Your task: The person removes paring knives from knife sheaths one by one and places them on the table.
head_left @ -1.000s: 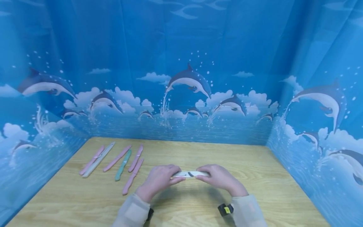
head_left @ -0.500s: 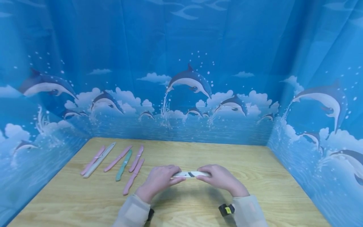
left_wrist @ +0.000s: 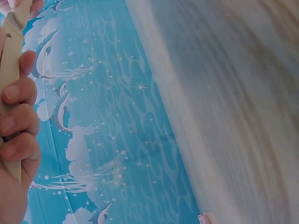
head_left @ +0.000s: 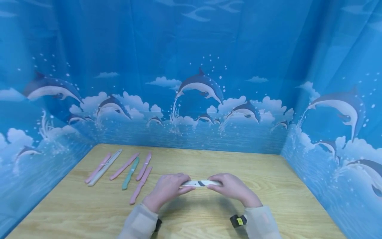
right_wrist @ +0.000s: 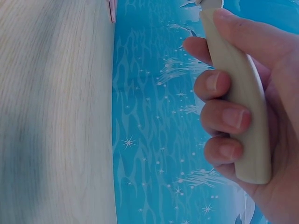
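In the head view, both hands hold a cream knife (head_left: 194,183) level above the table. My left hand (head_left: 167,190) grips the end that looks like its blade cover (left_wrist: 10,70), with fingers curled round it in the left wrist view. Around the cream handle (right_wrist: 240,98), my right hand (head_left: 232,188) wraps its fingers, the thumb lying along the top. A short piece of bare metal blade (right_wrist: 211,3) shows past the handle. Between the hands a dark patch marks where cover and handle meet. Most of the blade is hidden.
To the left on the wooden table (head_left: 238,166) lie a green knife (head_left: 130,173), a long white knife (head_left: 105,168) and several pink knives, one a pink knife (head_left: 140,186) nearest the left hand. A blue dolphin-print curtain (head_left: 191,132) encloses the back and sides.
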The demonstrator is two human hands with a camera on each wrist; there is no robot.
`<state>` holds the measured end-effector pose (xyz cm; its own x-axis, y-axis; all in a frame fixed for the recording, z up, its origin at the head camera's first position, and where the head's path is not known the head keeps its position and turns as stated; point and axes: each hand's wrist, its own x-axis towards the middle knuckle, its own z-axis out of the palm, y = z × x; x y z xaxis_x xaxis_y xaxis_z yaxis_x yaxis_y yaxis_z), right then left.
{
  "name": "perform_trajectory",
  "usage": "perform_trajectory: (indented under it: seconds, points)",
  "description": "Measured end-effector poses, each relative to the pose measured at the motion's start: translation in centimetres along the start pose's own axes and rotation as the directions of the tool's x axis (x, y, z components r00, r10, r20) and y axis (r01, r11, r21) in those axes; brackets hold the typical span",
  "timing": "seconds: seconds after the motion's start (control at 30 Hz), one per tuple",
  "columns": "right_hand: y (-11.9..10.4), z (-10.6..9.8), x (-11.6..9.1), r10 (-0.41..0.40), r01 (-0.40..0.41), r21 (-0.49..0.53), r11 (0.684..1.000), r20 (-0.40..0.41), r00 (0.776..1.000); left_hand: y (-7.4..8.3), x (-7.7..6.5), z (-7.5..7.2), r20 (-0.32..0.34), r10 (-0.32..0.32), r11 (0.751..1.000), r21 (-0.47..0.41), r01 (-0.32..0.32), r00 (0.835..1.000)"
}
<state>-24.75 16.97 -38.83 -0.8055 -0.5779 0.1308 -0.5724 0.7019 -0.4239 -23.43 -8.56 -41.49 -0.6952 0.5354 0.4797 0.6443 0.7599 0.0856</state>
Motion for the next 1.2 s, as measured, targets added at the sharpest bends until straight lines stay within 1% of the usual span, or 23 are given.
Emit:
perform_trajectory:
  seconds: [0.23, 0.5, 0.67, 0.87, 1.2]
  points:
    - [0.02, -0.01, -0.05, 0.008, -0.008, 0.0, 1.0, -0.003, 1.0, -0.04, -0.02, 0.02, 0.01, -0.005, 1.0, -0.007, 0.005, 1.0]
    - [-0.07, -0.02, 0.01, 0.014, -0.014, 0.001, 1.0, 0.002, 1.0, -0.16, -0.1, 0.11, -0.012, 0.002, 1.0, 0.009, -0.002, 1.0]
    - [0.07, -0.06, -0.04, 0.018, -0.018, -0.004, 1.0, -0.007, 1.0, -0.11, 0.01, 0.13, -0.011, 0.002, 1.0, 0.01, -0.002, 1.0]
    - [0.1, -0.12, -0.07, 0.022, -0.022, 0.008, 1.0, 0.002, 1.0, -0.19, -0.01, 0.21, -0.021, 0.01, 1.0, 0.015, -0.009, 1.0]
    - [0.04, -0.19, -0.09, 0.038, -0.038, 0.009, 0.999, 0.008, 0.999, -0.28, 0.01, 0.17, -0.008, 0.005, 1.0, -0.004, -0.005, 1.0]
